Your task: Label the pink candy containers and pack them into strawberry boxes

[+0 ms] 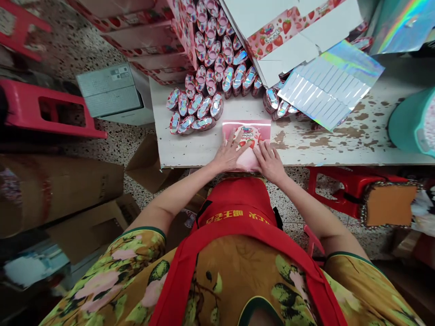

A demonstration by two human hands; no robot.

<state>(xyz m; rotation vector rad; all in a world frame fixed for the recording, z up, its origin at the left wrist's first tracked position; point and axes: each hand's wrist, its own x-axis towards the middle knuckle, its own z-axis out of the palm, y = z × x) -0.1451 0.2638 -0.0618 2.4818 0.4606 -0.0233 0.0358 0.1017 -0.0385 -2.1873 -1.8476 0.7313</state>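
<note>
A glossy pink, strawberry-printed flat piece (247, 124) lies at the table's near edge, right in front of me. I cannot tell whether it is a card, a pouch or a folded box. My left hand (227, 156) rests on its left side with the fingers stretched out. Over its right side lies my right hand (271, 163), fingers extended too. Behind it stand many small pink cups or tubs with shiny lids (204, 106), packed in rows. A holographic sheet with rows of slits (331, 86) lies to the right of them.
Flat printed cartons (302, 27) lean over the cups at the back. Pink strawberry boxes (149, 40) are stacked at left. A turquoise tub (409, 122) stands at the table's right end. Red stools (340, 181), a grey case (107, 90) and brown cartons (61, 190) surround the worn white table (190, 151).
</note>
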